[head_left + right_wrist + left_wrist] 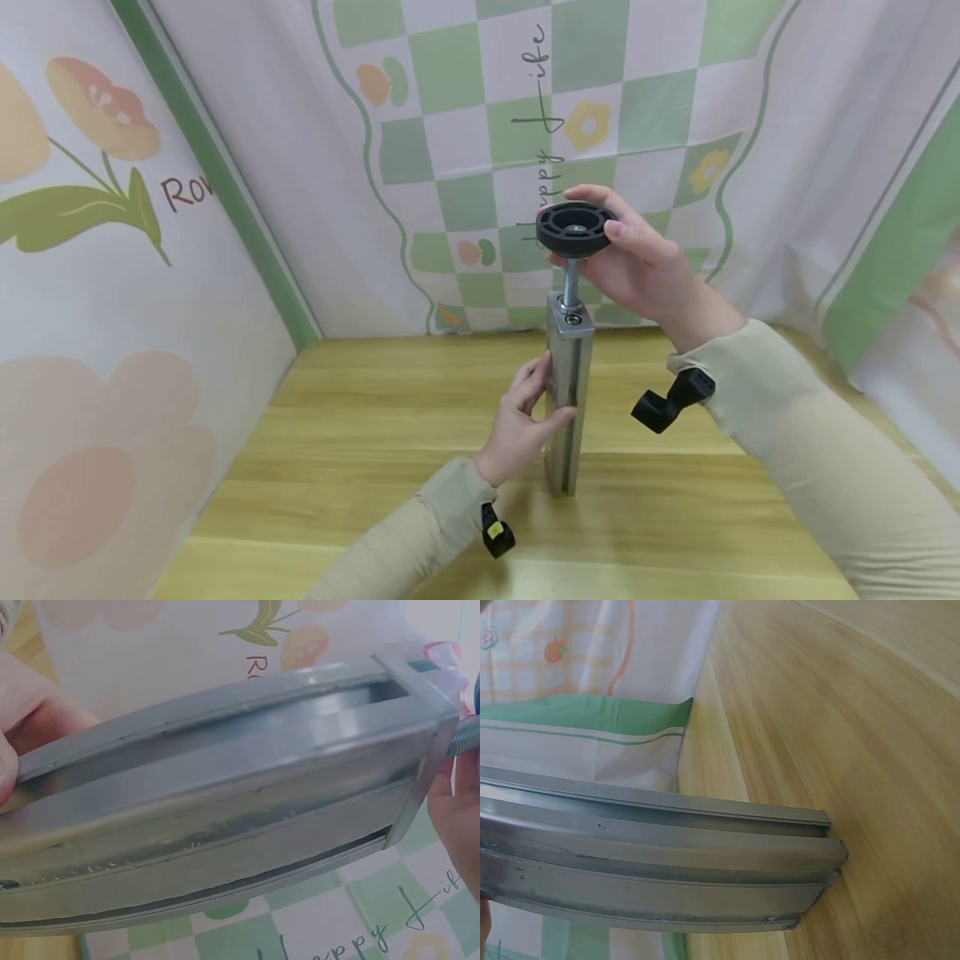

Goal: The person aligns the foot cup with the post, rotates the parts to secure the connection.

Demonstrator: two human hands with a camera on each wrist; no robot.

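A slotted aluminium profile (561, 367) stands upright on the wooden table, its lower end at the tabletop in the left wrist view. My left hand (517, 425) grips it around the middle, thumb on the near side and fingers behind. On top is a metal end plate (579, 332) with bolts, from which a threaded rod (571, 283) rises. That rod carries a black round levelling foot (555, 242), its ribbed face upward. My right hand (637, 262) holds the foot by its right rim, thumb on the edge; the other fingers are partly hidden behind it.
The wooden table (360, 433) reaches back to a printed curtain (457, 167) with green checks. Another flower-printed curtain (112, 333) hangs on the left. Each wrist wears a small black camera mount, the right one (671, 400) hanging beside the profile.
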